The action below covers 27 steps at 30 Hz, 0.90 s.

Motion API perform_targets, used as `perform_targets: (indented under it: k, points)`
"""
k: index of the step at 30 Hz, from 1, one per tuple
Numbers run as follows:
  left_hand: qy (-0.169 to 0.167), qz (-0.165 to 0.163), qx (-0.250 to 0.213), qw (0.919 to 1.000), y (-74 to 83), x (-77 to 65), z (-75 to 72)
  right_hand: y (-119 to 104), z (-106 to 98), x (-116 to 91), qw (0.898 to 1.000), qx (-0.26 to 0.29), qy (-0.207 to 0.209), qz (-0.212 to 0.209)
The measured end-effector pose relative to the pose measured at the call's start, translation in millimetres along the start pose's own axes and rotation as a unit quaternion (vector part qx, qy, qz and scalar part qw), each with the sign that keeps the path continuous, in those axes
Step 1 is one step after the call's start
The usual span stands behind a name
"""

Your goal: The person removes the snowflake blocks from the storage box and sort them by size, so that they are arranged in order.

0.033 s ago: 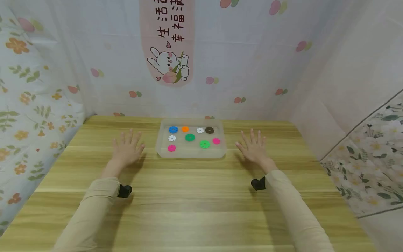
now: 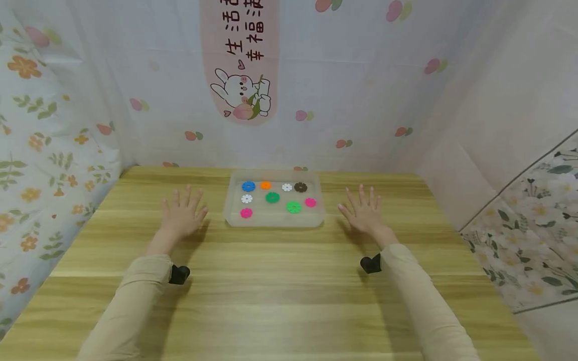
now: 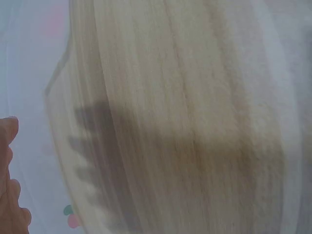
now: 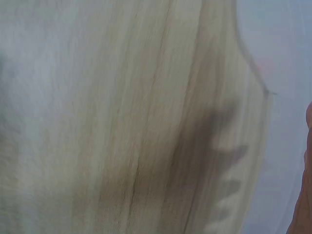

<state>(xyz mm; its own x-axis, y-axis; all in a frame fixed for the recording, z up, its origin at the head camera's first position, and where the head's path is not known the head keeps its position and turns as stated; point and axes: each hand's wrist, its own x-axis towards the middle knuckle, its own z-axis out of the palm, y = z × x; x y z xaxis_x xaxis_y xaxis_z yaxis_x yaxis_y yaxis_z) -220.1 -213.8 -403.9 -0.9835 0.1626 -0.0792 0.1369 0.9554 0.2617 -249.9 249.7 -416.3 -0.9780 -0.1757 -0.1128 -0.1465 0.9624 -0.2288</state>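
A translucent plastic tray (image 2: 274,222) stands near the back of the wooden table, between my hands. In it lie several flat, notched plastic discs, spread apart: a blue disc (image 2: 244,187), an orange disc (image 2: 263,185), a brown disc (image 2: 296,188), a dark green disc (image 2: 268,197), a light green disc (image 2: 289,207), two white and two pink ones. Left of the tray, my left hand (image 2: 180,216) is held with fingers spread, holding nothing. My right hand (image 2: 367,216) mirrors it on the right side, also without anything in it. Only fingers show at the wrist views' outer edges.
The wooden table (image 2: 271,301) ends at a white printed cloth (image 2: 361,100) behind the tray. Floral cloth (image 2: 54,175) hangs at the left, and another floral panel (image 2: 533,240) is on the right. A black wrist mount (image 2: 179,274) sits at each cuff.
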Motion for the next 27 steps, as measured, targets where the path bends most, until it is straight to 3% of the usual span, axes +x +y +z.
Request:
perform_targets:
  k: [5,10,15,20,23,25,27]
  points:
    - [0.000,0.013,-0.010,0.9999,-2.6,12.0,-4.9,-4.4,-7.4,12.6,1.000,0.010,0.018,-0.011]
    - [0.002,0.032,-0.100,0.9945,-0.5,27.4,-15.5,-22.9,-22.8,28.5,0.996,0.055,0.060,-0.033]
    - [-0.040,0.009,-0.230,0.9722,5.2,45.2,-17.1,-49.6,-23.2,40.5,0.989,0.125,0.055,-0.049]
    - [-0.088,-0.014,-0.298,0.9503,14.7,56.4,-6.5,-69.4,-10.7,52.4,0.987,0.141,0.024,-0.072]
    - [-0.124,-0.027,-0.357,0.9254,9.7,70.9,13.7,-75.6,-5.2,59.0,0.989,0.119,0.004,-0.083]
    - [-0.137,-0.014,-0.418,0.8979,-10.2,93.3,40.0,-77.9,-3.8,62.8,0.992,0.094,-0.007,-0.089]
    - [-0.147,0.003,-0.481,0.8643,-31.2,115.5,65.4,-79.7,-3.8,65.2,0.994,0.055,-0.014,-0.090]
